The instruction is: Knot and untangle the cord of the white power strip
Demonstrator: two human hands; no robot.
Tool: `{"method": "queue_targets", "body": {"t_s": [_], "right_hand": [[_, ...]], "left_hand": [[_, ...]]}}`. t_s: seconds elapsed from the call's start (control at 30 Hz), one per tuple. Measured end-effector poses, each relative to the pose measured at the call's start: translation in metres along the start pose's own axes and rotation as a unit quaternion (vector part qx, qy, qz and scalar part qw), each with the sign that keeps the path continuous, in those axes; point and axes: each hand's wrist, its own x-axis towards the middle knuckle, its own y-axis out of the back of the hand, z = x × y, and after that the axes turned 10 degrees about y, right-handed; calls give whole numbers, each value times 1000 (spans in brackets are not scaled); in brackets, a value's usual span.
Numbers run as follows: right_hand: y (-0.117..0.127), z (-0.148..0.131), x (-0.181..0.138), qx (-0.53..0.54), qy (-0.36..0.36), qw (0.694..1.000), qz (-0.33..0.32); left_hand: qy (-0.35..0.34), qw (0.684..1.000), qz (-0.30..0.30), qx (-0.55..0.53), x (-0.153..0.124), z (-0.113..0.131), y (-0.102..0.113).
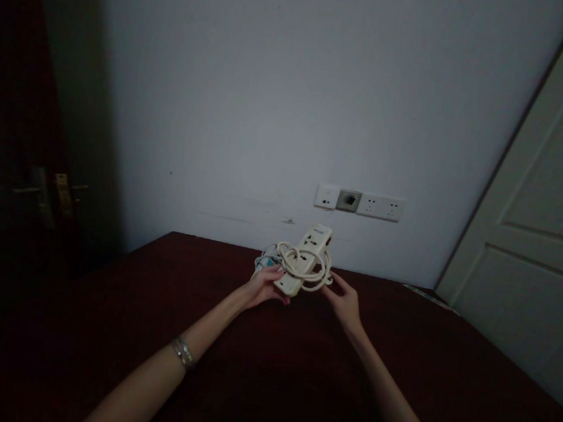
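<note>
A white power strip (pixel 316 240) is tilted up above the dark red table, its sockets facing me. My left hand (pixel 264 286) grips its lower end, with the thumb on top and fingers underneath. The strip's white cord (pixel 324 266) is looped loosely around its middle. At the right side of the loops, my right hand (pixel 345 303) closes thumb and fingers on a small white end of the cord, perhaps the plug; its shape is partly hidden. Behind my left hand lies a grey cable (pixel 259 260) with something white and blue, partly covered.
The dark red tabletop (pixel 193 282) reaches the wall. White wall sockets (pixel 379 207) and a grey outlet (pixel 348 200) sit above its back edge. A pale panelled door (pixel 542 218) stands at right; a dark door with a handle (pixel 64 195) is at left.
</note>
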Motion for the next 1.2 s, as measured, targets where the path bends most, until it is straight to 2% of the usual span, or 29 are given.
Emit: {"method": "queue_targets", "body": {"t_s": [0.1,0.23,0.4,0.53,0.67,0.77,0.87,1.0,1.1,1.2], "right_hand": [[-3,-16,9,100,-48,994,21],[-9,-36,25,217,-109,969,46],[-9,-61,44,259,-119,957,50],[4,-74,52,237,-137,961,29],[17,-88,55,217,-91,972,10],[23,-105,55,192,-60,980,2],[34,-120,56,179,-43,983,6],[63,-125,58,147,-48,988,15],[87,-121,60,130,-67,988,55],[108,-111,64,138,-72,979,128]], "left_hand": [[5,999,-42,18,-8,14,6],[45,992,-96,64,-18,32,16],[107,977,-128,132,-27,51,28],[143,965,-108,190,-36,62,31],[165,955,-71,236,-36,62,33],[155,960,-28,232,-30,54,41],[115,973,26,196,-22,46,54],[45,989,92,103,-19,43,71],[9,994,110,18,-21,43,80],[-6,995,91,-51,-26,42,90]]}}
